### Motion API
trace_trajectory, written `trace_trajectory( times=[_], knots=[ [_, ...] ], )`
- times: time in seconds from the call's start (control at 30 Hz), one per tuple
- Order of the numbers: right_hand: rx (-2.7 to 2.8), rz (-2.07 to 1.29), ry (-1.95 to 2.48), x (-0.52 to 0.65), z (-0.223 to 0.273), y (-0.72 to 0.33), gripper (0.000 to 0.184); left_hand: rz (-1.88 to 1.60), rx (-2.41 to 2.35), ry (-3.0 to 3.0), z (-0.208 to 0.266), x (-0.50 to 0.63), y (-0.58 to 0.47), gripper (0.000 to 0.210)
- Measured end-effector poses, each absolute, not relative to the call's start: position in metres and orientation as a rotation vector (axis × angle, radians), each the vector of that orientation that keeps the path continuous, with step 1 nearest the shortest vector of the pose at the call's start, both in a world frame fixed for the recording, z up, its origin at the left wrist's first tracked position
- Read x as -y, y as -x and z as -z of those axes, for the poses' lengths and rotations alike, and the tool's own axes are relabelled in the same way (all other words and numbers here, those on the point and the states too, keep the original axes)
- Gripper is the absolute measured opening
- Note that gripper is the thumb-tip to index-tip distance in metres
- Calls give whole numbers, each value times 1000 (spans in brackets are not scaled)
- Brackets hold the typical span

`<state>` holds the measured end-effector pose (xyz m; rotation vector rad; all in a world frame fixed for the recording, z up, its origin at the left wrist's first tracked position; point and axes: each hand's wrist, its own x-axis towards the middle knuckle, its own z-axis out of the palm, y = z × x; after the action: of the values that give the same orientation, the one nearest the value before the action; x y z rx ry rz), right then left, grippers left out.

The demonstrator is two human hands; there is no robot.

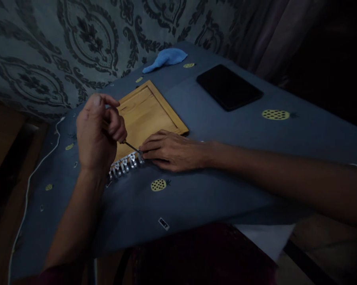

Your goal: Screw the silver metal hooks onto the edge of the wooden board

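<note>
My left hand [99, 126] is closed around the handle of a screwdriver [131, 147], whose thin dark shaft slants down to the right. Its tip meets the end of a silver metal strip with several hooks [125, 165], beside my right fingertips. This hook strip lies along the near edge of a framed wooden board [144, 109]. My right hand [174, 150] rests flat over the board's near right corner, its fingers stretched out and touching the board and the strip's end. Most of the screwdriver handle is hidden by my left fingers.
The board lies on a table with a blue-grey pineapple-print cloth [202, 190]. A black tablet or phone [229, 87] lies to the right, and a blue cloth [166, 59] behind. A white cable [32, 174] runs along the left edge. A patterned curtain [86, 35] hangs behind.
</note>
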<state>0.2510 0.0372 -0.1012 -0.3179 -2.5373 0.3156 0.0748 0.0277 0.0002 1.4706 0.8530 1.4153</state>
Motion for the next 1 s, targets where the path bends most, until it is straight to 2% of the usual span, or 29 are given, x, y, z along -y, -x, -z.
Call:
trace_trajectory(
  times=[0.13,0.53,0.77,1.0],
  knots=[
    [2547,-292,324,-37,101,-251,30,-1518,-910,-1419,0,-20,-85,24],
    [2563,-288,318,-38,101,-250,31,-1242,-679,-1592,-1,-22,-74,28],
    [2579,-309,335,-37,100,-251,31,-1573,-899,-1432,3,-18,-84,25],
    [2575,-336,338,-36,100,-252,33,-1513,-854,-1449,3,-12,-89,30]
  ],
)
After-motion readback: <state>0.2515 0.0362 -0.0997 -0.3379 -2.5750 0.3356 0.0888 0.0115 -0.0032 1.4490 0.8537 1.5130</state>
